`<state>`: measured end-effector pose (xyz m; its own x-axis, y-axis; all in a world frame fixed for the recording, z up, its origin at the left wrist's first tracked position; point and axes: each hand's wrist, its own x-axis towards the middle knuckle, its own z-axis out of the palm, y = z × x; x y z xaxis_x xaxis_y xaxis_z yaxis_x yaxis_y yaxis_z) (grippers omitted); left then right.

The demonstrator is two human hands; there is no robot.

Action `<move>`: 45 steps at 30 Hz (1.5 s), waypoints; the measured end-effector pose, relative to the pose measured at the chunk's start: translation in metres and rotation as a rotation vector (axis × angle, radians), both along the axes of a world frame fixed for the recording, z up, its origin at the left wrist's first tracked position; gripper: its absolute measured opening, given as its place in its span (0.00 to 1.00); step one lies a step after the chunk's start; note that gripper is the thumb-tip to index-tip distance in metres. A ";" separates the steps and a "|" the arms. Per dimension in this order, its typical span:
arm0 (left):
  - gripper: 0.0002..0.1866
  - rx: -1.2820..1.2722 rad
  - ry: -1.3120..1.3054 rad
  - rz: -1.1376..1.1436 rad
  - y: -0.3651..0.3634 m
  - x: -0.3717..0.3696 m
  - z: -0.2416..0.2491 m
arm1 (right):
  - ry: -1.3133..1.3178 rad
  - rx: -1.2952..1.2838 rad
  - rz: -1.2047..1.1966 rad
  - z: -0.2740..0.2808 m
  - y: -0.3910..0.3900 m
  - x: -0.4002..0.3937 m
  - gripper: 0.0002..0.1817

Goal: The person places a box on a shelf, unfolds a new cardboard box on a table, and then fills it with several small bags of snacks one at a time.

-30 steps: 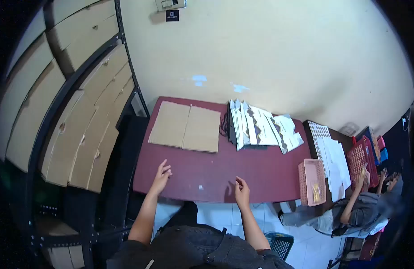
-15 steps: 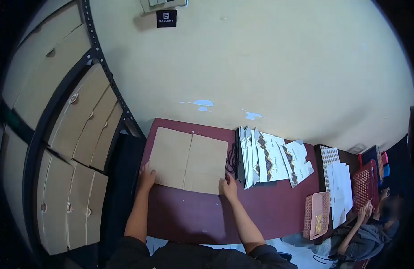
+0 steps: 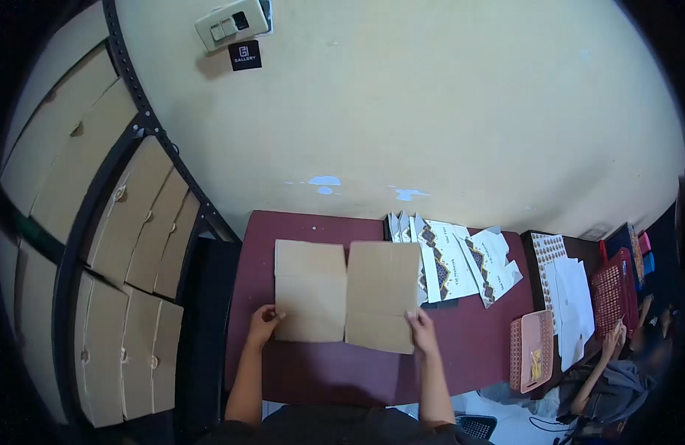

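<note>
A brown cardboard sheet (image 3: pixel 310 293) with two panels that meet along an upright middle line is held over the maroon table (image 3: pixel 313 374). My left hand (image 3: pixel 265 325) pinches its left edge near the lower corner, thumb and fingers closed on it. At the lower right edge, my right hand (image 3: pixel 424 331) grips the other panel, thumb on the front face. The right panel overlaps the left part of a row of white printed sheets (image 3: pixel 448 259) with dark patterned bands.
Cardboard boxes (image 3: pixel 120 245) fill a dark metal rack on the left. A pink basket (image 3: pixel 531 352), white papers (image 3: pixel 572 311) and a red basket (image 3: pixel 614 293) stand at right. Another person (image 3: pixel 609 382) works there. A switch box (image 3: pixel 231 26) hangs on the wall.
The cardboard sheet has come toward me and to the right off its place at the back of the table, in both hands. A gap now shows between its panels. My view has tilted up.
</note>
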<state>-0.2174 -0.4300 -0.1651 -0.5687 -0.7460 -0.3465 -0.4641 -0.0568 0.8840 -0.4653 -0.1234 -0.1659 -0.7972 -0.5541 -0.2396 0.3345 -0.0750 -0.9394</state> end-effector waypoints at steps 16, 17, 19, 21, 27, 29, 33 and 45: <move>0.22 -0.168 0.413 0.057 0.172 -0.025 0.114 | 0.574 0.266 -0.008 0.068 0.089 -0.068 0.38; 0.21 -0.140 0.347 0.056 0.193 -0.030 0.119 | 0.580 0.262 -0.007 0.070 0.088 -0.065 0.38; 0.20 -0.161 0.432 -0.067 0.211 -0.032 0.097 | 0.354 0.070 -0.119 0.072 0.091 -0.057 0.41; 0.18 -0.181 0.512 -0.188 0.228 -0.033 0.092 | 0.340 0.012 -0.075 0.068 0.097 -0.063 0.43; 0.35 0.172 0.696 -0.591 0.261 -0.024 0.086 | 0.343 -0.106 0.161 0.089 0.093 -0.036 0.48; 0.46 0.237 0.615 -0.570 0.267 -0.028 0.096 | 0.465 -0.094 0.236 0.088 0.086 -0.011 0.53; 0.43 0.633 0.804 -0.583 0.271 -0.048 0.103 | 0.374 -0.146 0.368 0.089 0.079 0.037 0.52; 0.17 0.331 0.575 -0.464 0.298 -0.107 0.089 | 0.327 -0.211 0.380 0.089 0.107 0.021 0.40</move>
